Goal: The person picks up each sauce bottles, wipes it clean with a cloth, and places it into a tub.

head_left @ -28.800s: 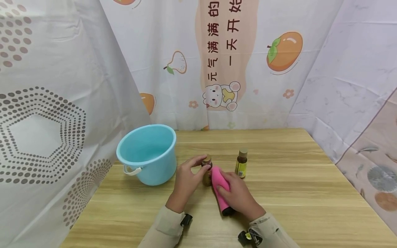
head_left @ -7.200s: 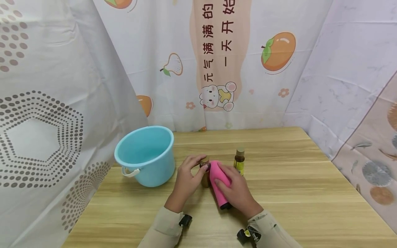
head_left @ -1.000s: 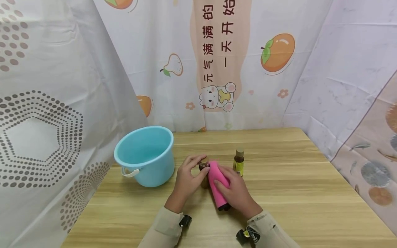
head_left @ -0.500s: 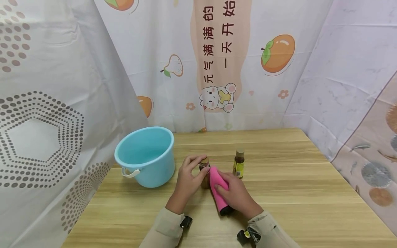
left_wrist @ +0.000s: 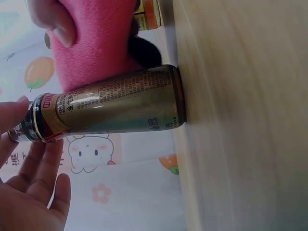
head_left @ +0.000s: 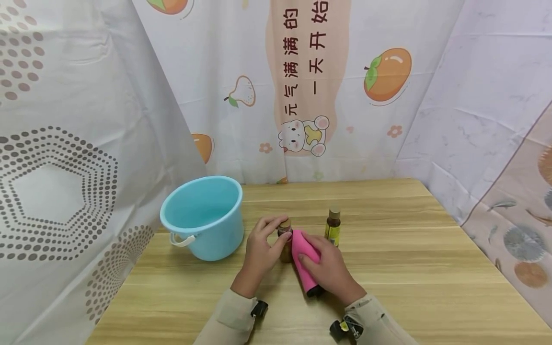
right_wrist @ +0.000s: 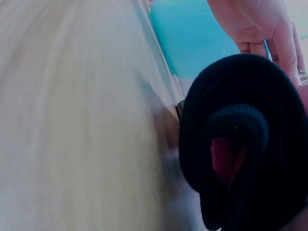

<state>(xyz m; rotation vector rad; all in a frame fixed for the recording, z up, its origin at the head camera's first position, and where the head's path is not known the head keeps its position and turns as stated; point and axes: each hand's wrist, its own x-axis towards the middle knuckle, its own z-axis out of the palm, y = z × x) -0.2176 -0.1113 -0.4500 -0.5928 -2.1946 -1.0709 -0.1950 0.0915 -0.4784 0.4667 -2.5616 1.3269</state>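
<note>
In the head view a small brown glass bottle (head_left: 286, 255) with a gold-coloured cap stands upright on the table. My left hand (head_left: 260, 249) pinches it at the neck, just under the cap. The left wrist view shows the bottle's printed gold label (left_wrist: 115, 106) and its base at the tabletop. A folded pink cloth (head_left: 303, 256) with a black edge lies against the bottle's right side. Around that cloth curls my right hand (head_left: 328, 266), thumb on top. The cloth's rolled black edge (right_wrist: 240, 77) fills much of the right wrist view.
A second brown bottle (head_left: 333, 229) with a yellow label stands just beyond the right hand, partly hidden by it. To the left is a light blue bucket (head_left: 222, 232) with a white handle grip. Printed curtains (head_left: 241, 134) hang behind and beside the wooden table (head_left: 409, 268).
The right hand has moved the pink cloth slightly toward me and then a little back along the bottle's side. My left hand keeps its pinch on the neck, nearly still.
</note>
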